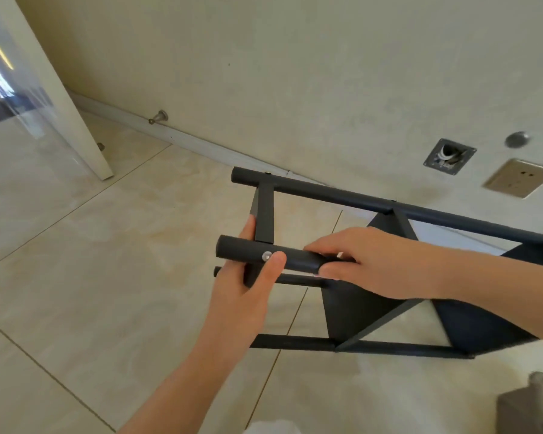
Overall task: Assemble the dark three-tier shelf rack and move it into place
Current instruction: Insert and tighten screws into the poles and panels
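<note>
Dark rack (351,308) lies sideways on the floor (107,245), four o'clock in view. Your left hand (248,289) grips its tube (232,247), thumb by the screw (267,255); your right hand (376,264) grips it at three o'clock of the screw. Steady it before tightening.

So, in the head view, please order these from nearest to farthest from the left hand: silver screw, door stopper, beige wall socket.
1. Silver screw: on the rack tube, at the thumb of the left hand.
2. Door stopper: on the baseboard, up left.
3. Beige wall socket: on the wall, far right.
</note>
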A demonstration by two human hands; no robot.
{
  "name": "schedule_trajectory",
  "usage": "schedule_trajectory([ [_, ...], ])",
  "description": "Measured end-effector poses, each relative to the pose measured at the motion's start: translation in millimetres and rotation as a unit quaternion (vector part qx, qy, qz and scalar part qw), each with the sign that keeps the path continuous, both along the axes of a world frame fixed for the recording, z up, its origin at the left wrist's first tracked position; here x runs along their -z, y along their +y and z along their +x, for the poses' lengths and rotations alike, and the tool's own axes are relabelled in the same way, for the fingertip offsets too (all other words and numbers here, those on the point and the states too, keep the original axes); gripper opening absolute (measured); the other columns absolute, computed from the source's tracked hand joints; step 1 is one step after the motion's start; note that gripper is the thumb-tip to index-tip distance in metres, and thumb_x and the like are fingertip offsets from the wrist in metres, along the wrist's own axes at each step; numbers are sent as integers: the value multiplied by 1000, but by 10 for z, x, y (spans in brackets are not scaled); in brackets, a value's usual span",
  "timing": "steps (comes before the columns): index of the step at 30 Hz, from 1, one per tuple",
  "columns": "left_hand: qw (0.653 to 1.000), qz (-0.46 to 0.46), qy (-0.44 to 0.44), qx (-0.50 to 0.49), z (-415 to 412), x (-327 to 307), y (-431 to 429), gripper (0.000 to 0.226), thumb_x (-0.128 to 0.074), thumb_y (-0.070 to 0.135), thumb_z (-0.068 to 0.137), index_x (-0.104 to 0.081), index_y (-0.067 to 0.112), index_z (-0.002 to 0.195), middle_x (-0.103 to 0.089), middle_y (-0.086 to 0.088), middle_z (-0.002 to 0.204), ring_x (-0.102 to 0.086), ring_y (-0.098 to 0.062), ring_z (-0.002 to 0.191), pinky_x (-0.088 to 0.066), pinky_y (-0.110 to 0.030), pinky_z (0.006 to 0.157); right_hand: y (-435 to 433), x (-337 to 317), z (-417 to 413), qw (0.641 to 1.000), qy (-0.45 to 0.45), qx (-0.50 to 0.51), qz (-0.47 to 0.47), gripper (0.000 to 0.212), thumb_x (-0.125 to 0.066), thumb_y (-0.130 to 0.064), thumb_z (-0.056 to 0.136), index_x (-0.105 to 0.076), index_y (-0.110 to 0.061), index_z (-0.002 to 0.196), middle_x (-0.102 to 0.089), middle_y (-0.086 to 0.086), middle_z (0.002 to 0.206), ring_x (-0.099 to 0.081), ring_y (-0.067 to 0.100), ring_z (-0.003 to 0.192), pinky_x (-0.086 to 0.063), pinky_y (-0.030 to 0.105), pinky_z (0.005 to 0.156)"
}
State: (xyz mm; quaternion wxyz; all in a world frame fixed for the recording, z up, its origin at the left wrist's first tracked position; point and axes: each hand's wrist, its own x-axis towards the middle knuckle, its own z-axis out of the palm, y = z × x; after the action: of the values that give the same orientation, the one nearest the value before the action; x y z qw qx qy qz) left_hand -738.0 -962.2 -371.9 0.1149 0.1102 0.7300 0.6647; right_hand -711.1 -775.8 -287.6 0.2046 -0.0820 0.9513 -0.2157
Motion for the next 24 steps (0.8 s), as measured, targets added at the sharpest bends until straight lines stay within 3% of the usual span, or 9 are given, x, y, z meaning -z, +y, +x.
schedule_trajectory([
  [4,996,-34,71,30,-227,-623,197,92,-52,62,74,-24,34,157,-60,7,102,-60,14,86,-41,4,72,171,-500,-29,998,52,26,-30,15,-50,-22,102,-63,-29,104,-62,-11,86,-60,9,86,-44,21,81],
  [6,992,-57,110,40,-312,-948,277,92,-52,61,76,-26,31,158,-55,-2,91,-61,3,92,-41,4,68,249,-762,-3,995,77,46,-48,14,-51,-22,101,-64,-28,101,-66,-6,89,-63,10,86,-47,20,81],
  [7,988,-70,127,44,-342,-1114,315,89,-52,61,78,-26,31,158,-60,1,93,-60,4,99,-43,4,73,285,-877,25,992,91,60,-56,16,-51,-22,101,-67,-24,104,-68,-3,94,-64,11,89,-50,22,85],
  [8,985,-82,144,47,-366,-1278,352,84,-53,59,83,-28,31,158,-38,12,79,-55,4,104,-44,0,79,317,-979,55,990,107,73,-64,19,-51,-22,101,-68,-19,107,-69,-1,97,-65,11,91,-51,24,88],
  [9,981,-98,160,52,-389,-1434,391,76,-55,56,88,-31,32,156,-40,3,123,-53,1,104,-44,-6,85,350,-1069,91,986,123,87,-71,21,-50,-22,101,-69,-16,111,-70,-1,100,-65,12,94,-51,26,91],
  [10,976,-115,176,60,-404,-1575,433,66,-56,53,91,-38,33,151,-62,3,98,-59,-3,101,-51,-14,82,378,-1148,131,982,136,105,-80,23,-50,-21,101,-69,-16,114,-71,-1,102,-66,13,97,-51,28,94],
  [14,955,-166,226,99,-399,-2050,608,27,-59,52,93,-48,37,112,-58,20,98,-57,3,88,-37,-9,65,462,-1372,339,958,169,180,-145,26,-51,-18,101,-68,-16,121,-72,3,105,-68,18,98,-53,36,98],
  [19,930,-208,268,139,-201,-2504,832,20,-63,48,93,-60,30,100,-60,18,88,-56,5,80,-34,-11,63,527,-1446,679,908,188,259,-271,24,-52,-17,101,-69,-18,118,-73,2,108,-69,18,102,-55,35,95],
  [24,908,-254,309,128,200,-2660,963,18,-67,49,90,-55,36,90,-57,21,85,-57,0,82,-42,-19,69,498,-1382,1042,845,164,327,-390,24,-58,-17,99,-65,-40,102,-75,-6,104,-70,15,102,-55,32,89],
])
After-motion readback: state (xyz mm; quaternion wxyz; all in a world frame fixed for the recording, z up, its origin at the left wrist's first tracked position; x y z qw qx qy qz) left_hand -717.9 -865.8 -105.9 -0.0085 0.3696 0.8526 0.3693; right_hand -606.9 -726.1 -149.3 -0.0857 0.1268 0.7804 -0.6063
